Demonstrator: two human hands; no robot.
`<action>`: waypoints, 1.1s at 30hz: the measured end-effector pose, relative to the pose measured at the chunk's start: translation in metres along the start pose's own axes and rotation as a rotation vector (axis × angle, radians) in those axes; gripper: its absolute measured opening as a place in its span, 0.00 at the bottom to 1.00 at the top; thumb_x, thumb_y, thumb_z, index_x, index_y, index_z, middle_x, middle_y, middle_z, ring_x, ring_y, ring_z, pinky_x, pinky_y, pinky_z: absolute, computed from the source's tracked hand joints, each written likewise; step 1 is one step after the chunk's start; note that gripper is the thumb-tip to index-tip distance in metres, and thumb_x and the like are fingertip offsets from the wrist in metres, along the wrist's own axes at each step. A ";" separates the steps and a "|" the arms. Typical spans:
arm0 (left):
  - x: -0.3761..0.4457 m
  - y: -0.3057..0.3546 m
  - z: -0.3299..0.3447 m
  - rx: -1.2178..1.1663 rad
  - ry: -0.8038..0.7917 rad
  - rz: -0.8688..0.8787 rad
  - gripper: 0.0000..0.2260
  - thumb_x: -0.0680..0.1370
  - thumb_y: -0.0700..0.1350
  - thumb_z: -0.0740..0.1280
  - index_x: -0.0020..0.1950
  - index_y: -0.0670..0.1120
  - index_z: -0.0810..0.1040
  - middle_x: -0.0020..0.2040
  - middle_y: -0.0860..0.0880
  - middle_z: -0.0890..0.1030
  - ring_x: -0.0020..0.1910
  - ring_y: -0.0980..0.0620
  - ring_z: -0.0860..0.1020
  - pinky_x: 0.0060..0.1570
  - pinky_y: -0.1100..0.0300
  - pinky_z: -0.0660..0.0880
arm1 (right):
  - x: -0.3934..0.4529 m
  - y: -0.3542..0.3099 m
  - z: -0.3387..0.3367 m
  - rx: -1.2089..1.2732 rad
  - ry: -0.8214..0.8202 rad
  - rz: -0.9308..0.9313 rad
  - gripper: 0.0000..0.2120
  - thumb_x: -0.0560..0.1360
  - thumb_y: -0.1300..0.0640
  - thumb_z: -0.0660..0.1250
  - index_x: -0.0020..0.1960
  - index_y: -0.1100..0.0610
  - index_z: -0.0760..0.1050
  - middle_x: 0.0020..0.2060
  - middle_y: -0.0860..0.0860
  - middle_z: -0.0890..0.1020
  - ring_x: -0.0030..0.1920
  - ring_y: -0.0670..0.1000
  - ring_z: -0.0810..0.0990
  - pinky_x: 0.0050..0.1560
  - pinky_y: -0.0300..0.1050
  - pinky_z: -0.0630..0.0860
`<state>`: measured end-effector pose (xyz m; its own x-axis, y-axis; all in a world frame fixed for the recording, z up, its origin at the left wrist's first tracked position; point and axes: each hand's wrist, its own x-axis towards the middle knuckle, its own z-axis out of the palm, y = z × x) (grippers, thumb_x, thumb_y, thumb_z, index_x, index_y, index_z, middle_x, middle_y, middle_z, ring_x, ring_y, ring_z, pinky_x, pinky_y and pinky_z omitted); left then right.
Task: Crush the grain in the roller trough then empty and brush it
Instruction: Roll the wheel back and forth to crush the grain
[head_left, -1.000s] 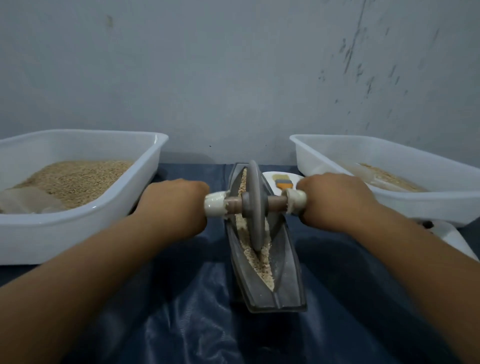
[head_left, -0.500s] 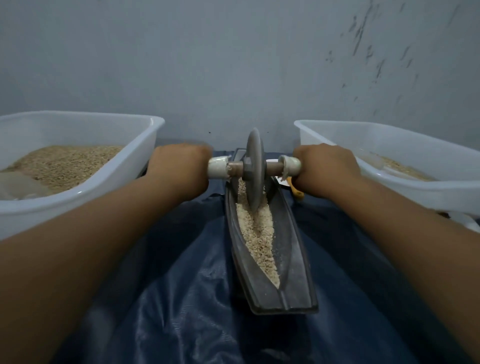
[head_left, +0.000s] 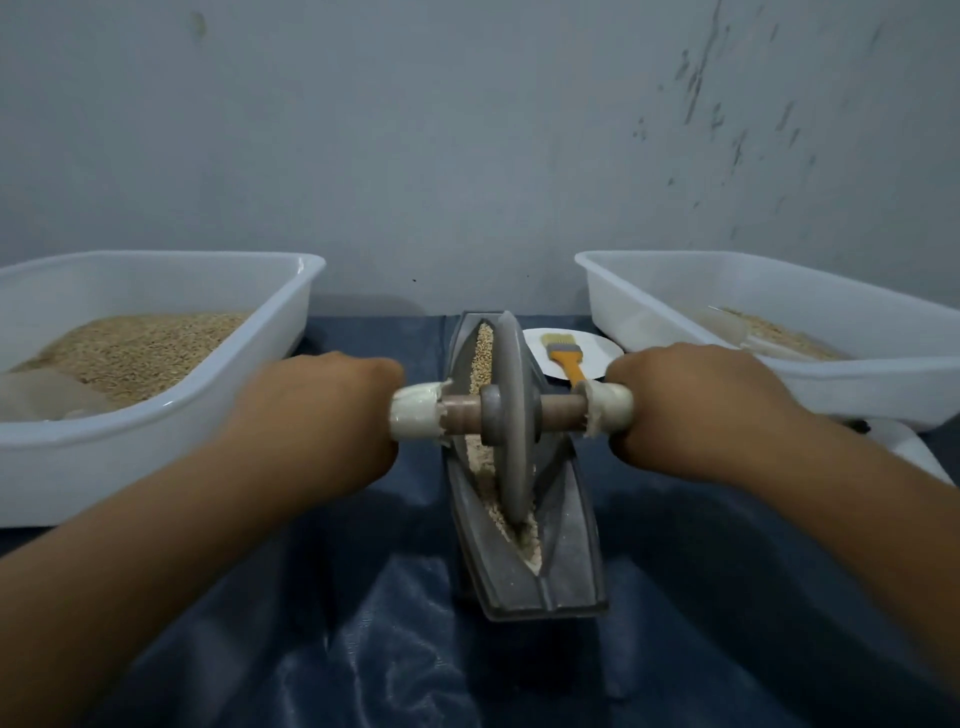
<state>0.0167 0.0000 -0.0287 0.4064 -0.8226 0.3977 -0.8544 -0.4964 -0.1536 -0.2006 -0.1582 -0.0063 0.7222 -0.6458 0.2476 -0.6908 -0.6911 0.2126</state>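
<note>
So, biggest first: dark blue sheet (head_left: 363, 649) covers the counter. White tub on the left (head_left: 156, 415) holds a heap of whole grain (head_left: 140, 348) plus a clear scoop-like thing I can't identify. White tub on the right (head_left: 779, 374) holds a thinner layer of grain. Grey roller trough (head_left: 566, 561) sits between them, long axis pointing away from me, with pale grain (head_left: 483, 353) along its groove. Stone wheel (head_left: 511, 431) stands upright in the groove, towards the near end. My left hand (head_left: 322, 415) and right hand (head_left: 685, 410) are each wrapped tight round a white-capped axle end. Small white plate (head_left: 597, 348) behind carries an orange-handled brush (head_left: 563, 358). Crushing step is in hand, I judge; far grain looks whole, so next wants another push forward, keeping the wheel vertical.
</note>
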 end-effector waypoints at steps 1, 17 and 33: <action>0.010 0.000 0.005 -0.010 -0.017 -0.012 0.10 0.70 0.50 0.68 0.36 0.56 0.65 0.31 0.56 0.72 0.29 0.60 0.68 0.29 0.61 0.63 | 0.012 -0.002 0.007 0.015 0.005 0.015 0.05 0.67 0.51 0.65 0.37 0.47 0.68 0.32 0.45 0.75 0.32 0.46 0.73 0.28 0.40 0.61; 0.062 -0.005 0.043 -0.035 0.121 -0.010 0.07 0.71 0.47 0.67 0.43 0.53 0.69 0.32 0.54 0.69 0.34 0.48 0.73 0.35 0.57 0.70 | 0.089 0.001 0.036 -0.012 0.160 0.003 0.09 0.59 0.52 0.69 0.36 0.48 0.70 0.28 0.44 0.72 0.27 0.45 0.68 0.27 0.38 0.58; -0.002 0.003 -0.008 0.042 0.036 0.039 0.13 0.71 0.50 0.67 0.35 0.56 0.61 0.30 0.56 0.70 0.28 0.60 0.66 0.27 0.62 0.60 | 0.003 0.005 0.008 0.077 -0.023 -0.013 0.05 0.65 0.50 0.66 0.36 0.48 0.70 0.32 0.45 0.76 0.32 0.45 0.74 0.27 0.40 0.64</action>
<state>0.0106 0.0023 -0.0222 0.3609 -0.8313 0.4226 -0.8546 -0.4763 -0.2071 -0.2016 -0.1662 -0.0123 0.7326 -0.6430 0.2233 -0.6771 -0.7221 0.1418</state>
